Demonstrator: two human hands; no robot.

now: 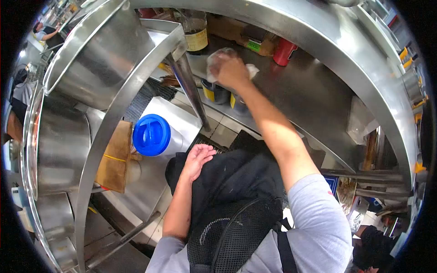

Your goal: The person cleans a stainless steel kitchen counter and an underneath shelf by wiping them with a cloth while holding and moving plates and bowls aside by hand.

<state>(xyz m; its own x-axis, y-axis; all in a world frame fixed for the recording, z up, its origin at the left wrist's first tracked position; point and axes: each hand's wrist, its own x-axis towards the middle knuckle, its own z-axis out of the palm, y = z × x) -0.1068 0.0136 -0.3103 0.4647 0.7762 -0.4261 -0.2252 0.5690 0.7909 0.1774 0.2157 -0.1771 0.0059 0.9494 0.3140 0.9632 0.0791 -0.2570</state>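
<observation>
My right hand (233,72) reaches out over the steel shelf under the counter, its fingers closed on a crumpled white cloth (251,70). Just below that hand stand dark containers with yellow labels (214,93) near the shelf's front edge. A large jar with a yellowish label (196,40) is to the left of the cloth, and a red can (285,52) to the right. My left hand (199,160) hangs in front of my black apron, fingers loosely bent and apart, with nothing in it. Near it is a white container with a blue lid (151,135).
Big steel pots (102,54) stand on the left, beside a steel frame. Brown cardboard (114,157) leans below them. A curved-looking steel counter edge (318,41) passes above my right arm. A clear plastic bag (362,120) lies at the shelf's right end. Other people are in the background.
</observation>
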